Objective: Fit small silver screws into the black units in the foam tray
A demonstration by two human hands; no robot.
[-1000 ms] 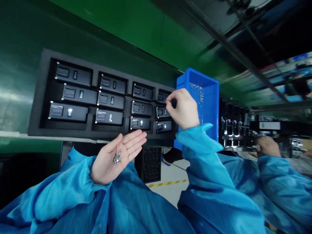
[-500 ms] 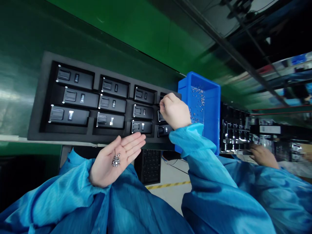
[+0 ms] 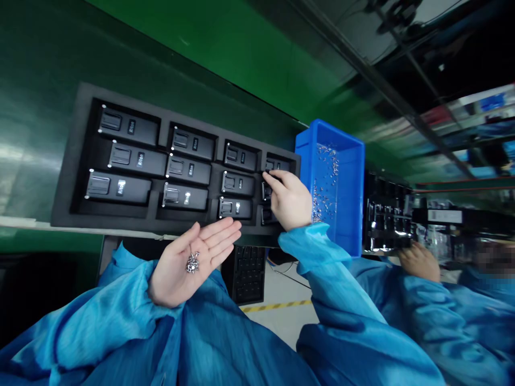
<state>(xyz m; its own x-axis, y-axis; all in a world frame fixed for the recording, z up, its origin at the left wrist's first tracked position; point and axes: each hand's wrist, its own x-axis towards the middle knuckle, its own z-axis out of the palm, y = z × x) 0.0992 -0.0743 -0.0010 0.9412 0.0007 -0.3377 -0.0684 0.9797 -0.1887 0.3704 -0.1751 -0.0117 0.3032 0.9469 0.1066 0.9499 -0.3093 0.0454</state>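
Note:
My left hand (image 3: 197,262) is palm up, fingers stretched flat, with a small pile of metal screws (image 3: 192,262) resting on the palm. It is just in front of a black foam tray (image 3: 64,177). Black devices (image 3: 139,158) marked "Riton" lie in the tray's pockets, with small bright dots at the corners by their ribbed ends. Over the rightmost column is my right hand (image 3: 290,198), its fingertips bent down at the left corner of the middle device (image 3: 266,190). The hand partly covers that column. Whatever is between those fingers is hidden.
To the right of the tray stands a blue bin (image 3: 348,187) with many small metal pieces scattered inside. Beyond it are a black tray (image 3: 388,214) with shiny parts and a co-worker's hand (image 3: 420,261). Below the table edge sits another black tray (image 3: 248,273).
My right hand has moved slightly toward me, from the far device to the middle one, uncovering the far device. My left hand stays put with the screws. The co-worker's hand has shifted left.

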